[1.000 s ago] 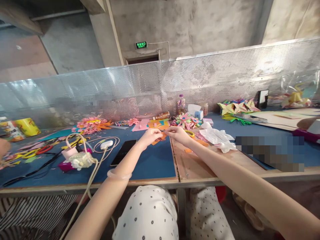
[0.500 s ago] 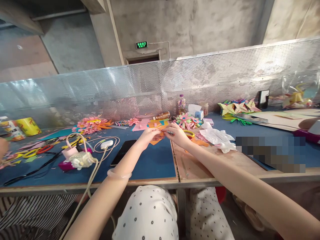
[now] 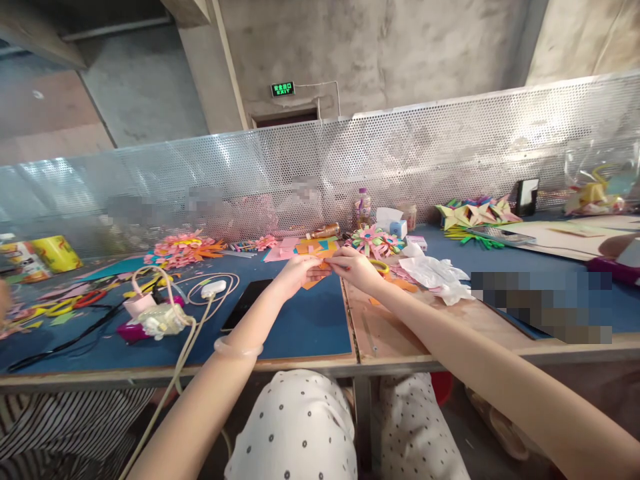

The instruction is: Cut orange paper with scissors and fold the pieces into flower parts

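Both hands meet over the table, fingers around a small piece of orange paper [image 3: 325, 265] that is mostly covered. My left hand [image 3: 299, 275] pinches it from the left, fingers curled beneath. From the right, my right hand [image 3: 356, 268] holds it between thumb and fingertips. Orange paper sheets [image 3: 314, 283] lie just below and behind the hands, with pink sheets [image 3: 283, 249] beside them. A paper flower in pink and green [image 3: 373, 241] sits behind my right hand. Yellow-handled scissors [image 3: 380, 267] are partly hidden by that hand.
A black phone [image 3: 249, 303] lies left of my hands. Farther left are a power strip with plugs [image 3: 160, 320], a white cable and red-yellow scissors [image 3: 75, 302]. Crumpled white tissue [image 3: 436, 279] lies right. A bottle [image 3: 363, 208] stands by the perforated metal screen [image 3: 280, 180].
My fingers have shifted slightly on the orange paper; the left fingers now show more beneath it. The arms and the table items stay nearly where they were.
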A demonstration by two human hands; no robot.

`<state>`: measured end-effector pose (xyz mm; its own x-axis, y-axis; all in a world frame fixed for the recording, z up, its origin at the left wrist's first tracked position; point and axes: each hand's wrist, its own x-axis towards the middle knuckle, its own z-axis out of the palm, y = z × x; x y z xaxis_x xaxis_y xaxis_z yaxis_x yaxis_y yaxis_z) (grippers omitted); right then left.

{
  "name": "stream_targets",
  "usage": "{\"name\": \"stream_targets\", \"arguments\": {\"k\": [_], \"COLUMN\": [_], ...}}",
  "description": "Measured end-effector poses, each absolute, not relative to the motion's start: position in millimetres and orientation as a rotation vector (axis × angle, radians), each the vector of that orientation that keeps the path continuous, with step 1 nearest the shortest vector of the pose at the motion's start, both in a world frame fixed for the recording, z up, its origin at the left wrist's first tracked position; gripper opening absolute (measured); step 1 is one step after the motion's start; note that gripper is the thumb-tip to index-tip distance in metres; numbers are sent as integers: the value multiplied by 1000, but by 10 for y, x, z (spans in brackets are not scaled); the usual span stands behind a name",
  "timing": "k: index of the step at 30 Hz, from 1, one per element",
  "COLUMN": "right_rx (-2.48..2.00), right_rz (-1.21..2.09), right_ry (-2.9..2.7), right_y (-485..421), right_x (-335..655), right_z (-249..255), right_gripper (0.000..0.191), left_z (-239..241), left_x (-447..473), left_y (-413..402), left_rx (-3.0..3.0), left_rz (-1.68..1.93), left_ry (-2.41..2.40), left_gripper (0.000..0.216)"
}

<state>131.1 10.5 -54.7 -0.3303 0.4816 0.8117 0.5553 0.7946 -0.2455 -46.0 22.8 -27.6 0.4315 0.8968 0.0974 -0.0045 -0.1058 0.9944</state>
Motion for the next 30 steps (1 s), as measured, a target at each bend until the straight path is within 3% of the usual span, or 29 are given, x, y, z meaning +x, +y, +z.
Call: {"name": "stream_targets", "arguments": {"k": [16, 30], "right_rx": [-876, -904], "right_rz": [561, 842], "right_ry": [-1699, -1648], "right_y": [73, 167], "right_x": [1239, 1282], "right_z": [-549, -621], "right_gripper": [25, 30], "left_z": [-265, -280], "left_x": [-440, -432], "left_y": [149, 168], "left_rx": [1558, 1649], "left_rz": [900, 934], "left_ry": [941, 976], "left_gripper": [16, 21]}}
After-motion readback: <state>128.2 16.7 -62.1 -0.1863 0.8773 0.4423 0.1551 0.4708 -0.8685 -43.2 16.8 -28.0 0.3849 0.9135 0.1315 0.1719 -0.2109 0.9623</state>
